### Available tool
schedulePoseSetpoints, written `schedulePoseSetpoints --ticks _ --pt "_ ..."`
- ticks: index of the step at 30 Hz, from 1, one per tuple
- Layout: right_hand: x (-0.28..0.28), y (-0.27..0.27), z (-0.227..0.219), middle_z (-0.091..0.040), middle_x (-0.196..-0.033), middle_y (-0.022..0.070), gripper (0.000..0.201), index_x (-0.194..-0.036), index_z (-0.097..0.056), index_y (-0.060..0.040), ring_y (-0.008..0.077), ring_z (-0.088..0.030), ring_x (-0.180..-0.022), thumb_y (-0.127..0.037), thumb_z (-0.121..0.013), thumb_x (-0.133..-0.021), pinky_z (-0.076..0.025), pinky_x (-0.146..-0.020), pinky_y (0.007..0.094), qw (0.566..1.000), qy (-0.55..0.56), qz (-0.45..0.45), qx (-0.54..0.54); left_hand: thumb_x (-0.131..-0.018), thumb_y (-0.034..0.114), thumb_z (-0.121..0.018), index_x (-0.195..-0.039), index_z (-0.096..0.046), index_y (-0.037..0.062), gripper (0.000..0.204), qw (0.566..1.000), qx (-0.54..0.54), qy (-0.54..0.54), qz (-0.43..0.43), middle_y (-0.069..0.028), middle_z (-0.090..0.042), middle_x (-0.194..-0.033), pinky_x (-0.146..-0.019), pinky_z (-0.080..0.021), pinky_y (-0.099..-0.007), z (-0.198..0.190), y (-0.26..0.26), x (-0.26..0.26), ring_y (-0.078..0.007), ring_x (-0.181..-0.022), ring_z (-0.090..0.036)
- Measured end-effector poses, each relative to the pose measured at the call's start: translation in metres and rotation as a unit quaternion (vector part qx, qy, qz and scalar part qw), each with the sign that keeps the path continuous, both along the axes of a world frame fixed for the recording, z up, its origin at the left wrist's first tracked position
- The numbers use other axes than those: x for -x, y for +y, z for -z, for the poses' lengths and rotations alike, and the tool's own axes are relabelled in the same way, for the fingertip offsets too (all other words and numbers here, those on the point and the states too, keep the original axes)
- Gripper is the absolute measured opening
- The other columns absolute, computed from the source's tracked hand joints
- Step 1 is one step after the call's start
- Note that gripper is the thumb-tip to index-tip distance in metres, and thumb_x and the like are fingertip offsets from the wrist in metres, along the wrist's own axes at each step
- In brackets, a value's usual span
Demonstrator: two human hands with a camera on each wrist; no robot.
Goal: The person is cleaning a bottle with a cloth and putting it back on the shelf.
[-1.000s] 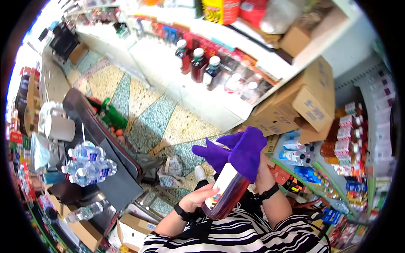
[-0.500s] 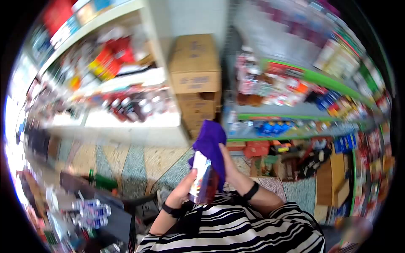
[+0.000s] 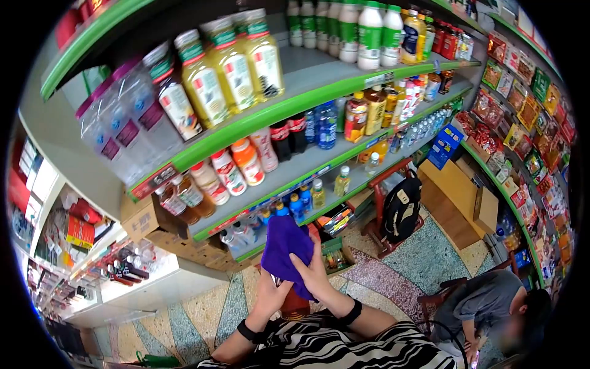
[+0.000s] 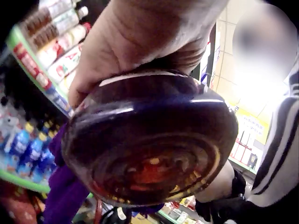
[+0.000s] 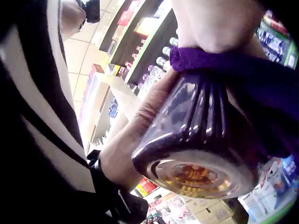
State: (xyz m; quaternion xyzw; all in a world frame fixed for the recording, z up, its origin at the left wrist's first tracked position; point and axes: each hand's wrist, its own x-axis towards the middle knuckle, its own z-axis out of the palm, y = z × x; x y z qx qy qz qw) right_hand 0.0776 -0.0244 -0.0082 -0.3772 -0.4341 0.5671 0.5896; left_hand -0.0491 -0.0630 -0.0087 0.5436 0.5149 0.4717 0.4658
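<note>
A bottle of dark red liquid [image 3: 296,305] is held in front of the striped shirt, its base toward the body. Its round base [image 4: 154,170] fills much of the left wrist view. The left hand [image 3: 269,296] grips the bottle's side. A purple cloth [image 3: 284,246] drapes over the bottle's far end and hides its neck. My right hand [image 3: 313,275] holds the cloth against the bottle, thumb on top of the fabric. In the right wrist view the cloth [image 5: 219,63] wraps round the bottle above its ribbed lower part.
Ahead, shelves with green edges [image 3: 264,117] carry rows of bottles. Cardboard boxes [image 3: 147,224] are stacked by a white counter [image 3: 132,289] to the left. A black backpack [image 3: 402,209] rests on a red chair. At the lower right sits a person in grey [image 3: 491,301].
The view has swung right, from the counter and side table to the bottle shelves. Both hands have kept hold of the bottle and cloth, and the right thumb now lies over the cloth.
</note>
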Motion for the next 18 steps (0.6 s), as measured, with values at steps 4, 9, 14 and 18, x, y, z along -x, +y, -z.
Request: schedulePoseSetpoints --ticks 4,9,14,18 --pt "-0.055 0.004 -0.015 -0.036 -0.140 0.0208 0.073 -0.145 -0.010 -0.0015 0.0231 -0.040 -0.128 -0.007 -0.058 -0.091 -0.032 -0.106 0.0328 0.989 -0.137 -0.024 -0.038 -0.096 0.027 -0.054 -0.139 -0.034 -0.0003 0.054 0.962 0.081 -0.260 0.012 -0.0113 -0.050 -0.131 -0.100 -0.042 -0.0336 -0.019 0.033 -0.050 -0.0192 -0.116 -0.052" --pt "-0.087 -0.012 -0.012 -0.045 -0.131 0.0206 0.086 -0.144 -0.013 0.0003 0.0256 -0.050 -0.119 -0.009 -0.069 -0.079 -0.038 -0.102 0.0357 0.980 -0.185 -0.021 -0.076 -0.095 0.046 -0.051 -0.131 -0.040 0.0013 0.059 0.921 0.134 -0.364 0.027 -0.0142 -0.056 -0.119 -0.091 -0.049 -0.0361 -0.036 0.075 -0.062 -0.0213 -0.105 -0.060" --pt "-0.096 -0.005 0.022 -0.045 -0.122 0.0264 0.086 -0.129 -0.038 -0.0027 0.0416 -0.048 -0.113 -0.029 -0.086 -0.064 -0.040 -0.096 0.0505 0.927 -0.197 0.188 -0.259 -0.090 0.066 -0.041 -0.128 -0.046 0.0027 0.074 0.813 0.264 -0.511 0.089 -0.0173 -0.060 -0.112 -0.093 -0.050 -0.0398 -0.084 0.100 -0.107 -0.0281 -0.101 -0.062" --pt "-0.127 0.028 0.024 -0.047 -0.122 0.0238 0.083 -0.127 -0.041 -0.0121 0.0405 -0.050 -0.110 -0.023 -0.088 -0.060 -0.040 -0.095 0.0505 0.862 -0.253 0.246 -0.363 -0.084 0.073 -0.043 -0.132 -0.042 0.0025 0.085 0.775 0.299 -0.532 0.164 -0.0232 -0.054 -0.125 -0.101 -0.044 -0.0481 -0.073 0.130 -0.128 -0.0362 -0.113 -0.056"
